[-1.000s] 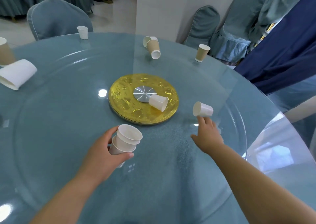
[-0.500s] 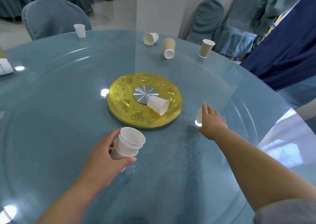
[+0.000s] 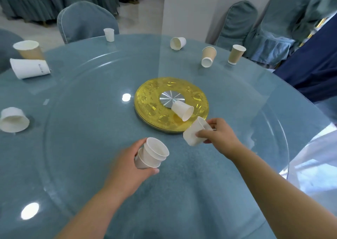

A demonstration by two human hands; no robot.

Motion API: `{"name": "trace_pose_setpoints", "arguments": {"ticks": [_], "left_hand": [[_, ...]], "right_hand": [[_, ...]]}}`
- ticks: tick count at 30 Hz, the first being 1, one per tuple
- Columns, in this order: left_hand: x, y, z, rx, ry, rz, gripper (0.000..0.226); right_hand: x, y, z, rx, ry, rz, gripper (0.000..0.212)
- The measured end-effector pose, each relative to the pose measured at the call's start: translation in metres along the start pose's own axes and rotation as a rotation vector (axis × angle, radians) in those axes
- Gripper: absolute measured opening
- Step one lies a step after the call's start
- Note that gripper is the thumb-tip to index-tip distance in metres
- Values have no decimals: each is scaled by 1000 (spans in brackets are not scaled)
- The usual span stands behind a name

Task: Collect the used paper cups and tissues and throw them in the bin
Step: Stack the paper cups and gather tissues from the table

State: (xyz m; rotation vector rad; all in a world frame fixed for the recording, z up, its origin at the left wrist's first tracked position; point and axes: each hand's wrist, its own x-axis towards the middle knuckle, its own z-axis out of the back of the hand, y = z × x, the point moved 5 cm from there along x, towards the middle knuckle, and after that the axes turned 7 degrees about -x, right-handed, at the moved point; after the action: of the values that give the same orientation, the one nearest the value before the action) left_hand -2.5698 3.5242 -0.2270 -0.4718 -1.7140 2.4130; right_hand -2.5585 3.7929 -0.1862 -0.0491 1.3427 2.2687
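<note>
Paper cups [image 3: 29,68], white and brown, litter the round blue glass tabletop [image 3: 82,147]; eight lie uncollected, I judge. My left hand [image 3: 127,164] grips a nested white stack [image 3: 152,154]; my right hand [image 3: 218,134] holds one tilted white cup [image 3: 194,133] nearby.

Glossy glass tabletop [image 3: 91,147] mirrors ceiling lights above a matt blue-grey underlay. At centre, a shiny embossed gold disc [image 3: 155,100] with a brushed metal hub [image 3: 169,97]. Matt white paper cups [image 3: 151,154], lower centre; a ribbed brown paper cup [image 3: 235,53], upper right; soft cloth chair covers [image 3: 85,19] behind.
</note>
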Motion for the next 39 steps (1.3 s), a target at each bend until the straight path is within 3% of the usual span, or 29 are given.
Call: {"name": "trace_pose_setpoints", "arguments": {"ticks": [4, 8, 14, 16, 19, 24, 31, 36, 39], "left_hand": [[-9, 0, 3, 65, 8, -1, 84], [-14, -2, 8, 92, 21, -17, 85], [-7, -2, 17, 125, 7, -62, 82], [-2, 2, 21, 122, 5, -49, 80], [9, 6, 26, 120, 4, -46, 78], [35, 13, 34, 134, -4, -39, 82], [56, 15, 37, 160, -36, -76, 82], [53, 20, 40, 153, -42, -73, 82], [47, 25, 44, 140, -30, -49, 82]], "right_hand": [[-32, 36, -32, 141, 165, 127, 59], [-47, 44, -59, 24, 272, 183, 57], [-51, 49, -84, -115, 449, 214, 78], [-36, 50, -79, -72, 372, 190, 72], [-3, 46, -64, -108, 123, 141, 59], [49, 36, -48, -424, -219, 104, 73], [95, 22, -67, -646, -180, 24, 92], [100, 18, -68, -663, -127, -11, 66], [89, 17, -61, -420, -134, -43, 63]]}}
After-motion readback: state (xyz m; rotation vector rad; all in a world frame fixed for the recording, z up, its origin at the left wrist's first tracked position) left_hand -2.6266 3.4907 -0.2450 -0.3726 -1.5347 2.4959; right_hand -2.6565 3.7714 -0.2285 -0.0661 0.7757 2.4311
